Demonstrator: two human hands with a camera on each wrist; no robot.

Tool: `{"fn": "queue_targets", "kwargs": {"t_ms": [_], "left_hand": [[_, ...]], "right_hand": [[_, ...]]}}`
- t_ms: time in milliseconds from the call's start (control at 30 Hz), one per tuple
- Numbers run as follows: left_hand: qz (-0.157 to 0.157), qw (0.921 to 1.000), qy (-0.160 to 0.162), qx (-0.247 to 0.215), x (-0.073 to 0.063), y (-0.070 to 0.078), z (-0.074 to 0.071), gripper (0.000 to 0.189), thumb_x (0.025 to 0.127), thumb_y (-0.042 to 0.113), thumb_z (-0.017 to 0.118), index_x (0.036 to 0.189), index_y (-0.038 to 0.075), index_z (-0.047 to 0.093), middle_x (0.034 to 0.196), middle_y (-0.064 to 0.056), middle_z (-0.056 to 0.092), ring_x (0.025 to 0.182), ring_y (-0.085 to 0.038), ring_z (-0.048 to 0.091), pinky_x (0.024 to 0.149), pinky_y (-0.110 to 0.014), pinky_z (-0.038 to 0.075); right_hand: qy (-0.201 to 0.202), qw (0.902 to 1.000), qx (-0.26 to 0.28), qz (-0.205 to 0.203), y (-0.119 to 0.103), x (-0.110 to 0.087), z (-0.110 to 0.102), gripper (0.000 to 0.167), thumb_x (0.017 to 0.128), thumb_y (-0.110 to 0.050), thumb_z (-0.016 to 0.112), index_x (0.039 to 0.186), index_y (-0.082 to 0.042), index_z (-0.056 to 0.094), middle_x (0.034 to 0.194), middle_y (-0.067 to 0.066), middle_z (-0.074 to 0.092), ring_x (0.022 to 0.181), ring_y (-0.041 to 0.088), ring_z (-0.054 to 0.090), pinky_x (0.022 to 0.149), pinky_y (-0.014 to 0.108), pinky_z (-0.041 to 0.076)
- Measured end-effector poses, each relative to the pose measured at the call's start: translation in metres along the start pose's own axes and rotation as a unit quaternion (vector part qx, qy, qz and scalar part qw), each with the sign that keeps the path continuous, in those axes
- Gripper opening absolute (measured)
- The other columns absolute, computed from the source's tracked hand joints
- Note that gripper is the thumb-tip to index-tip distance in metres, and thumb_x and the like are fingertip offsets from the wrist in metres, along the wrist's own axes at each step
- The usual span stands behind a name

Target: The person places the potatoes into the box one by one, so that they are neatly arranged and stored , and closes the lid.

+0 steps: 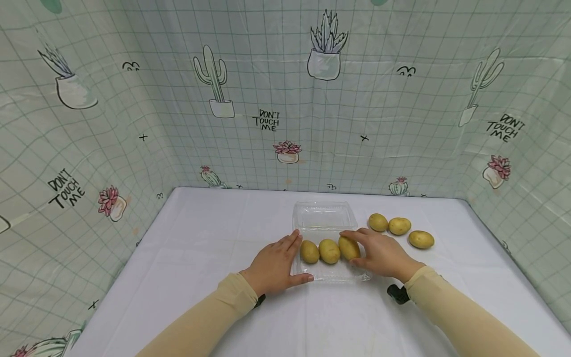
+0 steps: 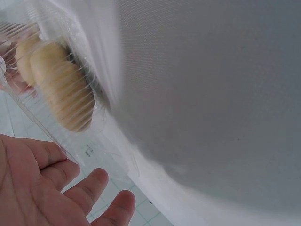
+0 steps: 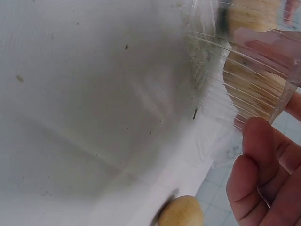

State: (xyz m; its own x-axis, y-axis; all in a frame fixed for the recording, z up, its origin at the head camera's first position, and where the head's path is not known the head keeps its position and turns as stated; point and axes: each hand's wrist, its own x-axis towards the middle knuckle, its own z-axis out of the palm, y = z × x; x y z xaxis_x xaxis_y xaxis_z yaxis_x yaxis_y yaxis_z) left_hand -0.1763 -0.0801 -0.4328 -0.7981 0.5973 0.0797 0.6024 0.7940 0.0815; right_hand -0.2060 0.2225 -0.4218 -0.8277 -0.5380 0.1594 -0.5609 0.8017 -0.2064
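Note:
A clear plastic clamshell box (image 1: 327,272) lies on the table, its lid (image 1: 324,216) folded back toward the wall. Three potatoes stand in a row in its base: a left potato (image 1: 310,252), a middle potato (image 1: 329,251) and a right potato (image 1: 349,248). My right hand (image 1: 384,253) grips the right potato between thumb and fingers; through the ribbed side wall, the right wrist view shows that potato (image 3: 251,80). With fingers extended, my left hand (image 1: 275,265) rests at the box's left side. In the left wrist view the left hand's fingers (image 2: 89,188) are spread beside the wall.
Several more potatoes lie right of the box: one potato (image 1: 377,222) near the lid, another potato (image 1: 399,226) beside it, and a third potato (image 1: 421,239) nearer me. A white cloth (image 1: 214,238) covers the table. Patterned curtain walls (image 1: 250,163) enclose the back and sides.

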Motion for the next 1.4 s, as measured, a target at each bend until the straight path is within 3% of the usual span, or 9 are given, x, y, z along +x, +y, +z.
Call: {"fn": "queue_targets", "kwargs": {"t_ms": [400, 633, 1067, 1400], "left_hand": [[-0.003, 0.9999, -0.008, -0.006, -0.0006, 0.0009, -0.0005, 0.1, 0.092, 0.074, 0.045, 0.155, -0.001, 0.028, 0.162, -0.016, 0.024, 0.144, -0.028, 0.033, 0.11, -0.041, 0.037], [-0.005, 1.0, -0.008, -0.003, -0.0008, 0.0011, -0.0002, 0.1, 0.092, 0.074, 0.044, 0.155, -0.001, 0.028, 0.161, -0.016, 0.024, 0.143, -0.028, 0.034, 0.109, -0.041, 0.039], [-0.003, 1.0, -0.006, -0.005, 0.0, 0.0024, -0.0023, 0.099, 0.092, 0.073, 0.045, 0.154, -0.003, 0.029, 0.16, -0.017, 0.025, 0.144, -0.028, 0.033, 0.11, -0.04, 0.038], [-0.003, 1.0, -0.003, -0.009, -0.0002, 0.0025, -0.002, 0.099, 0.092, 0.073, 0.046, 0.155, -0.002, 0.029, 0.161, -0.017, 0.025, 0.143, -0.028, 0.034, 0.109, -0.041, 0.038]], "right_hand": [[-0.025, 0.9997, -0.004, -0.004, -0.0048, 0.0004, -0.0012, 0.068, 0.078, -0.025, 0.086, 0.138, -0.012, 0.059, 0.121, 0.009, 0.064, 0.093, 0.022, 0.065, 0.077, 0.042, 0.055], [-0.024, 0.9997, 0.004, -0.004, -0.0045, -0.0008, 0.0007, 0.068, 0.079, -0.024, 0.086, 0.14, -0.013, 0.058, 0.12, 0.006, 0.062, 0.086, 0.015, 0.063, 0.071, 0.037, 0.054], [-0.012, 0.9994, -0.029, -0.013, -0.0026, 0.001, 0.0012, 0.064, 0.077, -0.023, 0.087, 0.134, -0.008, 0.062, 0.119, 0.009, 0.064, 0.087, 0.018, 0.065, 0.073, 0.039, 0.056], [-0.007, 0.9992, -0.038, -0.012, -0.0058, 0.0003, -0.0002, 0.052, 0.079, -0.024, 0.086, 0.126, -0.011, 0.069, 0.115, 0.005, 0.06, 0.067, 0.005, 0.053, 0.059, 0.026, 0.049]]}}
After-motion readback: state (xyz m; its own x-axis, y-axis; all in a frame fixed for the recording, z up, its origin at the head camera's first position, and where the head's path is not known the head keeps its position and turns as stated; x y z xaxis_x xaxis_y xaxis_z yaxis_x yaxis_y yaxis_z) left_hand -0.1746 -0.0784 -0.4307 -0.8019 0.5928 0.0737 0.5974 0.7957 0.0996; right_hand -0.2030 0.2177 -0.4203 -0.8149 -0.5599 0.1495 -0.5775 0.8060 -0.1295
